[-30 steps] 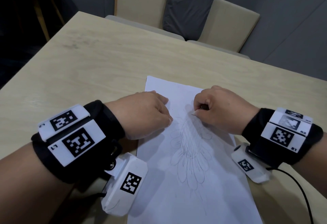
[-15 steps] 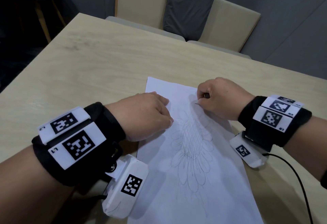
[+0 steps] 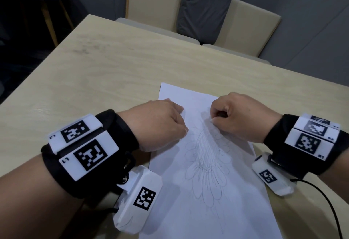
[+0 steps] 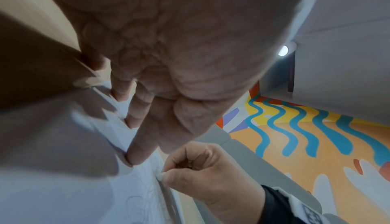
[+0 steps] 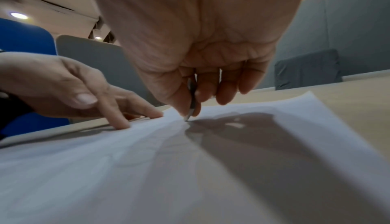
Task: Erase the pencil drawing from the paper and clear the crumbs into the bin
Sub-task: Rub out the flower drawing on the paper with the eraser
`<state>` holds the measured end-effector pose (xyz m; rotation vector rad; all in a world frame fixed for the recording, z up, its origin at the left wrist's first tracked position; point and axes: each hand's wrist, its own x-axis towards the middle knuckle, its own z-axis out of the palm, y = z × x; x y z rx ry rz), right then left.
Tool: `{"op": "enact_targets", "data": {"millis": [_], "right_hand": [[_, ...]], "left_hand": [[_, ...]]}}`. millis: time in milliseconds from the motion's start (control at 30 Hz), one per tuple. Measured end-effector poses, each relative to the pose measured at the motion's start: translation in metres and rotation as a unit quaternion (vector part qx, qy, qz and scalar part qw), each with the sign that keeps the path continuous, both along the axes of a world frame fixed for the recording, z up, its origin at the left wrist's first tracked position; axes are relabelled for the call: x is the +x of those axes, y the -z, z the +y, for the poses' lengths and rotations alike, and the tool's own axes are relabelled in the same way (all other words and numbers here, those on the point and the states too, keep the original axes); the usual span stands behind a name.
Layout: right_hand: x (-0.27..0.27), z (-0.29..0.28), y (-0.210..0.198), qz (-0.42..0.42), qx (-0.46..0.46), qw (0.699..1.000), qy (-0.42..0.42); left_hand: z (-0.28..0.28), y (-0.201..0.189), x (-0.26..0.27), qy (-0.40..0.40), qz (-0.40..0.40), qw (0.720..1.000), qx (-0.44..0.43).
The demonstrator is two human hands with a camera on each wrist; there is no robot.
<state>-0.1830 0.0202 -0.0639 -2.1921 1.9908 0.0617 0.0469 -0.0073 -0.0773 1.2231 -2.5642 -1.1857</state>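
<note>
pressing one paper [image 3: 198, 191] flat, left hand [image 3: 160, 123] lies open; right hand's [image 3: 243, 116] grip pinches one eraser [image 5: 192, 100].

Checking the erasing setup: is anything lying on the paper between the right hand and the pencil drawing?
Nothing visible does. The right hand pinches a thin eraser with its tip already on the paper, at the far end of the drawing. The left hand presses the sheet off to the side.

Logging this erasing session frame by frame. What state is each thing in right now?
Paper: flat on the table.
Drawing: mostly unerased.
Eraser: tip on the paper.
Left hand: fingers pressing the paper's edge.
Right hand: pinching the eraser.
</note>
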Motion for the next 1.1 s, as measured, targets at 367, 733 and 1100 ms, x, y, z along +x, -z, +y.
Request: {"op": "enact_targets", "data": {"millis": [367,733,1100], "right_hand": [[0.002,0.002,-0.001,0.001,-0.005,1.0,-0.006],[0.002,0.0,-0.001,0.002,-0.018,1.0,-0.003],[0.011,0.005,-0.002,-0.003,-0.019,1.0,-0.018]], "left_hand": [[-0.001,0.002,-0.001,-0.008,0.019,1.0,-0.003],[-0.001,0.002,-0.001,-0.006,0.015,1.0,-0.017],[-0.001,0.001,-0.002,-0.013,0.001,1.0,-0.022]]}}
